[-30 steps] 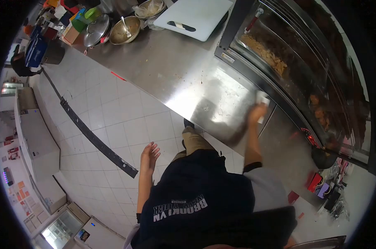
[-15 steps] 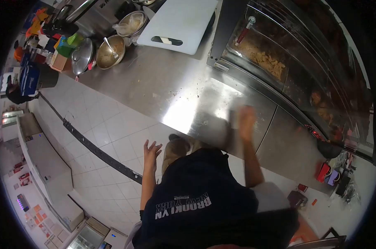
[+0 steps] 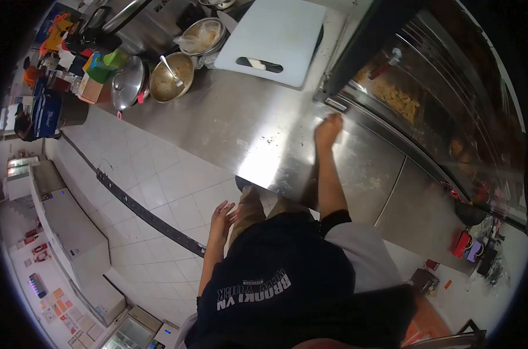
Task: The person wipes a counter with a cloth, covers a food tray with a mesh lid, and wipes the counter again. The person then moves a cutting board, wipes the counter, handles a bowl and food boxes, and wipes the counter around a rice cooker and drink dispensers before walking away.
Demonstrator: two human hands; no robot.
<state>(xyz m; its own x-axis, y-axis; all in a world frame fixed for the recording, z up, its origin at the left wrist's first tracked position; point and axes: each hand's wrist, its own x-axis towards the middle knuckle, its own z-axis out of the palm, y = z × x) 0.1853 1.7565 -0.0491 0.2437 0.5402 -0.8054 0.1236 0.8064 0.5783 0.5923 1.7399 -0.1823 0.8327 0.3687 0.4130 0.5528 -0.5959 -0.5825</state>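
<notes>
My right hand is closed, low over the steel counter, just in front of the corner of the glass-fronted display case. Whatever its fingers hold, if anything, is hidden. Off the counter's front edge, my left hand hangs above the floor with its fingers apart and nothing in it. Food crumbs and smears lie on the steel between the hand and the bowls. Inside the case, yellowish food pieces and a utensil with a red handle show through the glass.
Farther along stand a white cutting board, a steel bowl with a fork in it, a lidded pot and a bowl holding a plastic bag. A black floor strip crosses the tiles. Another person is at far left.
My right hand has moved across the counter toward the case's near corner and is less blurred. My left hand stays off the counter, fingers still apart. The view has shifted slightly.
</notes>
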